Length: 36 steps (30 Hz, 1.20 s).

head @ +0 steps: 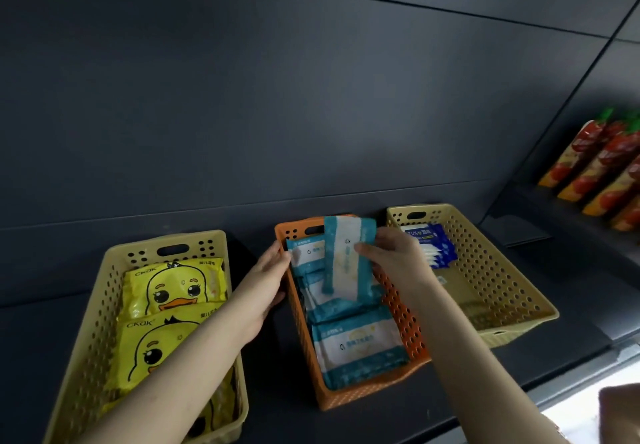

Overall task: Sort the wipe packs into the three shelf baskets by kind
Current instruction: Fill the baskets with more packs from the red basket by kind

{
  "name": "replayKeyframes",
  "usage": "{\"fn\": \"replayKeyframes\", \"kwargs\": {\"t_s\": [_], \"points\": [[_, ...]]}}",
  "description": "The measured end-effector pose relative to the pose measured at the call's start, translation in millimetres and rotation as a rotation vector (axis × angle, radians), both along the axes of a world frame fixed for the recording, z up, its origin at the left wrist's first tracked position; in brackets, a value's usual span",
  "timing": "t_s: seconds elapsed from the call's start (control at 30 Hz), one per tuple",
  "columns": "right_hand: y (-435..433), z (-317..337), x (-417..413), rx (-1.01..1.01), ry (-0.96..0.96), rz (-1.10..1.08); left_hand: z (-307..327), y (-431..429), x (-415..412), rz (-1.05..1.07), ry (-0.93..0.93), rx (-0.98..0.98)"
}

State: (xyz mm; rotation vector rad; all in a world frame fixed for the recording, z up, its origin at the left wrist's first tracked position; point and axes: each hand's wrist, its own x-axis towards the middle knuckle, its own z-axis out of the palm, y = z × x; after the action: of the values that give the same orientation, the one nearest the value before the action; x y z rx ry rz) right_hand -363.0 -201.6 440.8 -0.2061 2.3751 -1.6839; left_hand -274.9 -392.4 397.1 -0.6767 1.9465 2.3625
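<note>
Fingers (367,249) of the right hand (394,257) are pinching the teal wipe pack (341,263), hanging at their nine o'clock; the left hand (266,284), straight-fingered, is touching the orange basket (406,321).

- The right hand (391,256) pinches a teal-and-white wipe pack (346,256) upright above the orange basket (363,398).
- The left hand (266,281) touches that basket's left wall.
- In the left basket (104,288) lie yellow duck packs (173,288); in the right basket (502,270), blue packs (433,243).

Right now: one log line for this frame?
right hand: holds teal-white wipe pack upright over orange basket | left hand: touching basket's left rim
</note>
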Motion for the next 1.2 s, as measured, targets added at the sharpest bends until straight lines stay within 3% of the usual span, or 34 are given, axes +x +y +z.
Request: {"fn": "replayKeyframes", "kwargs": {"t_s": [0.1, 0.27, 0.37, 0.53, 0.7, 0.97, 1.2], "points": [[5, 34, -19, 0.178, 0.151, 0.239, -1, -1, -3, -0.011, -0.012, 0.038], [-10, 39, -47, 0.542, 0.121, 0.603, -1, 0, -4, 0.014, -0.026, 0.068], [-15, 21, -47, 0.618, 0.16, 0.648, -5, -1, -6, 0.017, -0.033, 0.066], [4, -4, -42, 0.874, 0.401, 0.563, -11, -2, -9, 0.025, -0.021, 0.06], [7, -17, -33, 0.883, 0.324, 0.642, -9, 1, -10, 0.032, -0.025, 0.034], [1, -15, -31, 0.917, 0.426, 0.783, -7, 1, -2, 0.02, 0.009, -0.01], [7, -27, -29, 0.841, 0.499, 0.729, -7, 1, -2, 0.014, -0.002, -0.099]]}}
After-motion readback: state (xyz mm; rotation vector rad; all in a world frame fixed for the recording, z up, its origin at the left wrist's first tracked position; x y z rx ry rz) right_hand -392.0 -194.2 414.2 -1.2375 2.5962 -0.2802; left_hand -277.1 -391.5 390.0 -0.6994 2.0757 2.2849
